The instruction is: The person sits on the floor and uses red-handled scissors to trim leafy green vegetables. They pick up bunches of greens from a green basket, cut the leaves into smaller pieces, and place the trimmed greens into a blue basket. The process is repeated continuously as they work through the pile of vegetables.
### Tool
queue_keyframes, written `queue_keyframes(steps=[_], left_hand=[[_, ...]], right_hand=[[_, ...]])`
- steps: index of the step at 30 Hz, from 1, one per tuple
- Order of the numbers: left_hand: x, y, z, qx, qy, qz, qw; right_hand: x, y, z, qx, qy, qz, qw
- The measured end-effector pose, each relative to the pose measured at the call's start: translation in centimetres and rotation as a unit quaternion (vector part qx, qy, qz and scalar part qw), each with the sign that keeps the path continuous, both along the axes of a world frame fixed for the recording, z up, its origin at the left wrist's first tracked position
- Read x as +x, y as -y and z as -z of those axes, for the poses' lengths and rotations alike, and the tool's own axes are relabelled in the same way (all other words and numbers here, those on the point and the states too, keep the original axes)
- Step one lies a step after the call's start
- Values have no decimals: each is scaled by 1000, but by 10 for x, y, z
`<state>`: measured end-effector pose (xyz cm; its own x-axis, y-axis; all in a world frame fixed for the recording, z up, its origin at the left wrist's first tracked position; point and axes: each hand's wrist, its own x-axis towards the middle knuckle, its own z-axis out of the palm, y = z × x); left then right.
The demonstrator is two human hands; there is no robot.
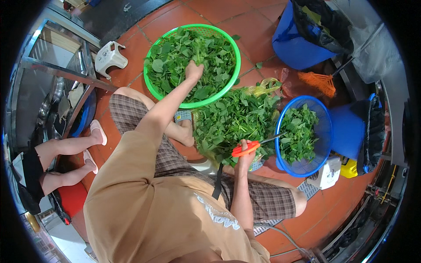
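Observation:
My left hand (194, 71) grips a bunch of leafy greens (198, 49), somewhat blurred, over the round green plastic basket (239, 62) heaped with loose leaves. In my right hand (246, 159) are scissors with orange handles (243, 149). Their dark blades (274, 137) point right, the tip reaching over the near rim of a blue mesh basket (324, 144). That basket holds a smaller heap of cut greens (297, 133). Between the two baskets, a pile of leafy stems (235, 118) lies before me on a yellow plastic bag (268, 86).
Blue bins (297, 49) with black liners stand on the right, near an orange broom (319, 83). One white plastic stool (325, 173) is beside the blue basket, another (111, 59) at the upper left. Another person's legs (70, 148) are at left, near a metal rack (65, 70).

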<state>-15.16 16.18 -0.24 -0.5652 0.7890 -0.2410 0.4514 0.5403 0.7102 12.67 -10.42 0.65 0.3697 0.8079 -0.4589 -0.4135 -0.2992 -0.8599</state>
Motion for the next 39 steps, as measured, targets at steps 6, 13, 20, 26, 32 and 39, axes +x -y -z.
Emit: queue_keyframes(steps=[6, 13, 20, 26, 32, 39], left_hand=[[-17, 38, -74, 102, 321, -40, 941], [44, 100, -113, 76, 414, 159, 893], [124, 157, -60, 36, 322, 349, 879], [153, 189, -47, 62, 223, 458, 858], [147, 177, -23, -28, 340, 431, 836], [125, 162, 6, -129, 470, 260, 833]], right_hand=[[-1, -2, 7, 5, 13, 12, 1000], [9, -13, -27, 62, 2, -1, 998], [18, -22, -56, 145, 109, 13, 983], [19, -38, -67, 91, 221, 6, 971], [35, -33, -29, 84, 91, 78, 989], [50, -31, -21, 105, -42, 110, 987]])
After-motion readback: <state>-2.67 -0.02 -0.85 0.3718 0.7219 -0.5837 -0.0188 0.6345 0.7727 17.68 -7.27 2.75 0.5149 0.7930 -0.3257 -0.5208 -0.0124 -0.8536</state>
